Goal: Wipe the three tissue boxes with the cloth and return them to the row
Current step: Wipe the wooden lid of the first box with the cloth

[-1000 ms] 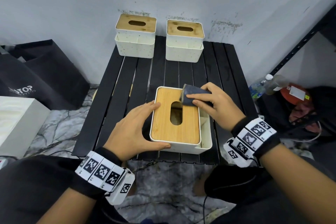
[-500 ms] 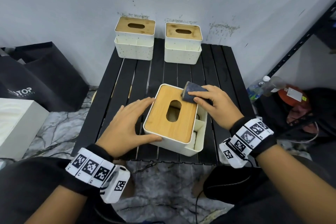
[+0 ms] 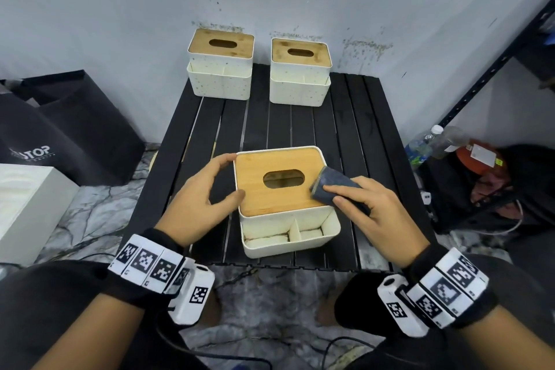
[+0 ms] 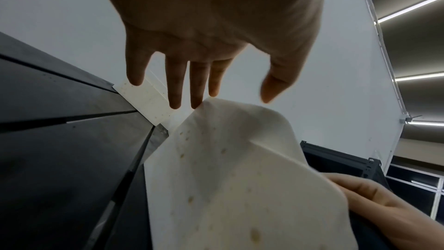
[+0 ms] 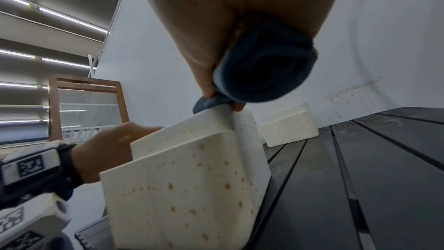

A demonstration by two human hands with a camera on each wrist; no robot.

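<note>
A white tissue box with a bamboo lid (image 3: 258,189) stands at the near middle of the black slatted table (image 3: 360,129), its open side compartments facing me. My right hand (image 3: 339,194) grips a folded dark blue cloth (image 3: 333,186) and presses it on the lid's right edge. In the right wrist view the cloth (image 5: 264,67) sits at the box's (image 5: 192,187) top rim. My left hand (image 3: 231,177) is spread along the box's left side, fingers straight, index tip at the far corner and thumb at the lid's edge. Two more tissue boxes (image 3: 220,69) (image 3: 300,75) stand at the back by the wall.
A black bag (image 3: 66,129) and a white carton (image 3: 27,207) lie on the floor to the left. Plastic bottles (image 3: 426,141) and clutter sit to the right under a black shelf frame (image 3: 492,60). The table's back edge meets the wall.
The near box has turned about a quarter turn, so its compartments now face me. The cloth has gone from the lid's far corner to its right edge. My left hand has loosened.
</note>
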